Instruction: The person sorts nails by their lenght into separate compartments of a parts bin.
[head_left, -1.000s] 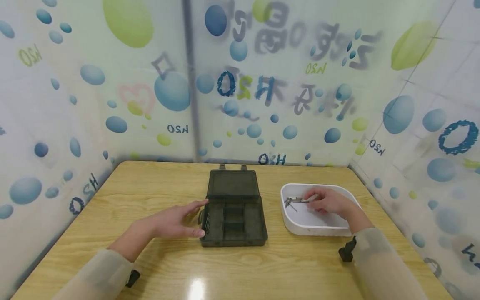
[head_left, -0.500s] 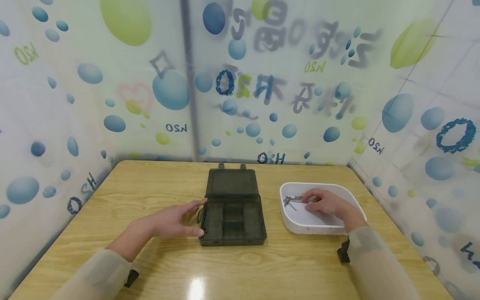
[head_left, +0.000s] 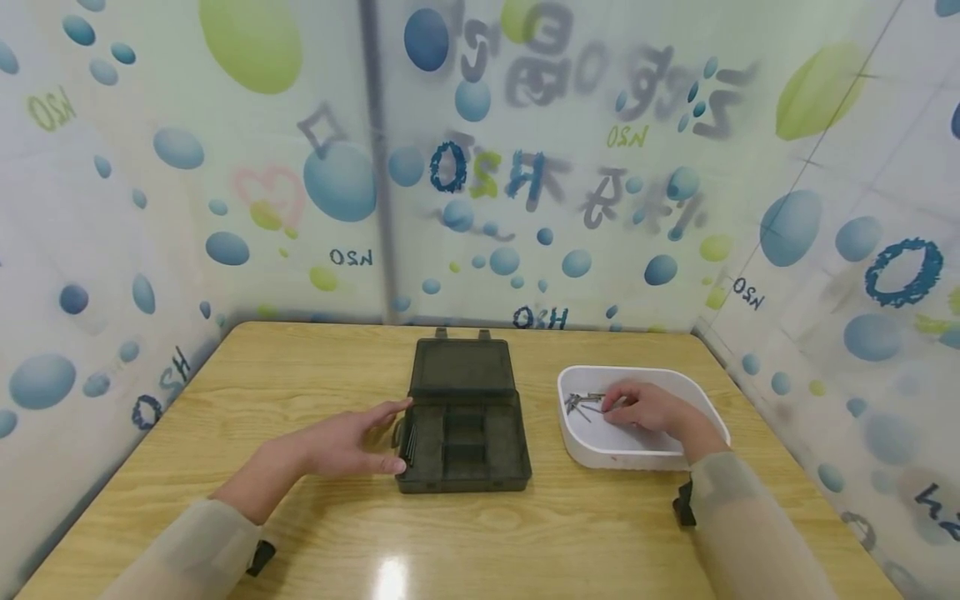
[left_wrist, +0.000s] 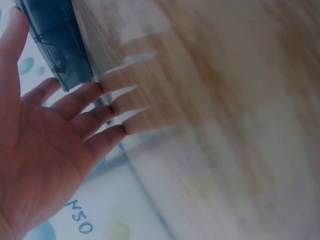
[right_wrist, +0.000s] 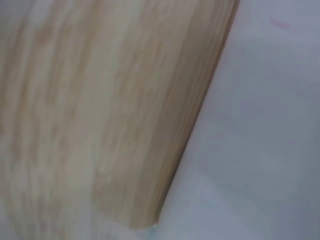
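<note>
My left hand is spread beside the dark plastic box, with thumb and index tip at its left rim. The left wrist view shows this palm and relaxed fingers close to the box. The box lies with its lid folded back, and thin dark rods line its left compartment. My right hand reaches into the white tray, fingers bent and thumb close to index. Thin metal pieces like screws or nails lie by its fingertips; I cannot tell whether one is pinched.
Both box and tray stand on a wooden table, the tray to the right. Patterned walls border the table at the back and sides. In the right wrist view, the table edge shows, without the hand.
My right hand has shifted slightly left within the tray, and a thin metal piece at its fingertips lies at a different angle. My left hand keeps its place at the box.
</note>
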